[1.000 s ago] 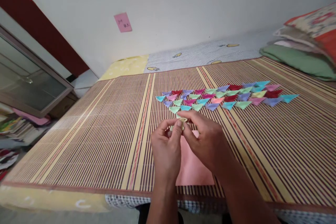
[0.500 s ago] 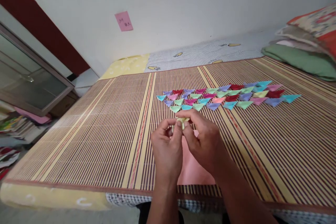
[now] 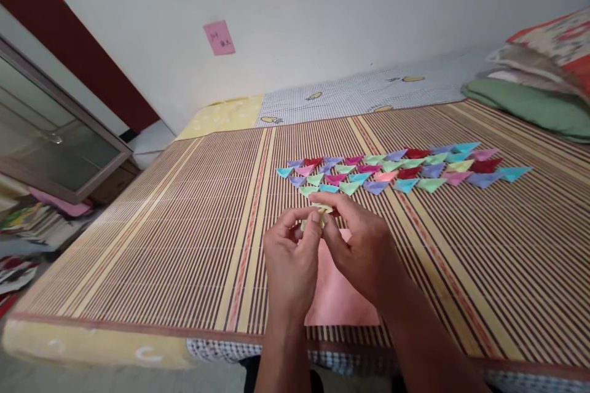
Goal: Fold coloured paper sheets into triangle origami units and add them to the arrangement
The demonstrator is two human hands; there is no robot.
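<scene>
Between my two hands is a small folded piece of pale yellow paper [image 3: 324,207], mostly hidden by the fingers. My left hand [image 3: 291,258] pinches its left side between thumb and forefinger. On the other side, my right hand [image 3: 362,245] grips it with the thumb below and the fingers curled over the top. Beneath the hands a pink paper sheet [image 3: 341,295] lies flat on the striped bamboo mat [image 3: 184,245]. Just beyond the fingers, several folded paper triangles [image 3: 378,187] in blue, green, red, pink and yellow lie in rows.
A green folded cloth [image 3: 525,104] and a patterned pillow [image 3: 560,43] are stacked at the far right. On the white wall hangs a pink note [image 3: 219,37]. A glass-fronted cabinet [image 3: 50,129] stands at left, above a pile of books [image 3: 39,221].
Both hands stay over the pink sheet with the yellow paper. The right thumb and fingers have shifted slightly, and more of the yellow paper's upper edge shows. The view has moved a little.
</scene>
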